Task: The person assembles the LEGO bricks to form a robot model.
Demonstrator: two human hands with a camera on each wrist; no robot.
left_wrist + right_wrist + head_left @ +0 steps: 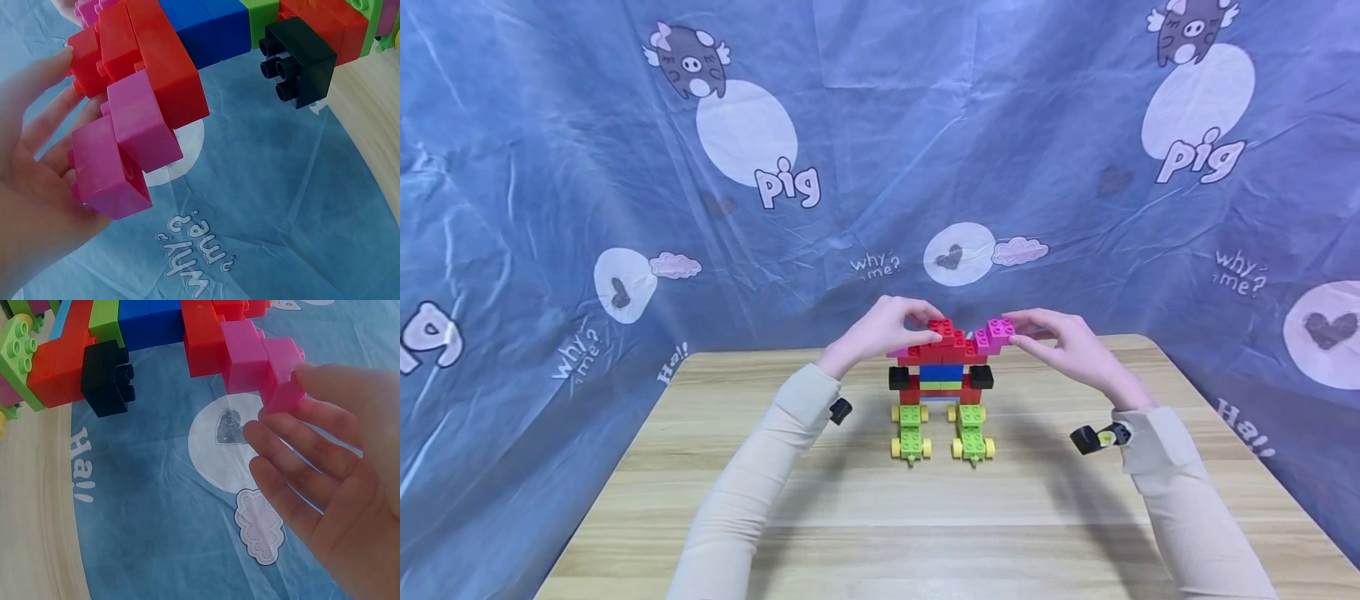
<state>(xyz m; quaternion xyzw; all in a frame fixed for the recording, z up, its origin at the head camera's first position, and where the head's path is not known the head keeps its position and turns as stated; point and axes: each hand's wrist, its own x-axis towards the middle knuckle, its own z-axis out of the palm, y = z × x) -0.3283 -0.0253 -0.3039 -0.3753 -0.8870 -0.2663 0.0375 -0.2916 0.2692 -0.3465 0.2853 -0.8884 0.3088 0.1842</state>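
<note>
A toy figure of building blocks stands upright on two lime-green wheeled bases [911,445] with yellow wheels. Its middle has blue bricks [942,372], with a black brick [981,377] jutting out on each side. At the top, my left hand [886,328] pinches a red brick [942,331] between thumb and fingers. Two pink bricks [142,119] step down beside its palm in the left wrist view. My right hand [1063,340] pinches the outermost pink brick [282,375] at the right end, its other fingers spread below.
The figure stands toward the back of a light wooden table [895,533]. Behind and beside the table hangs a blue cloth [880,167] printed with pigs and words. Small black devices [1084,439] are strapped to both wrists.
</note>
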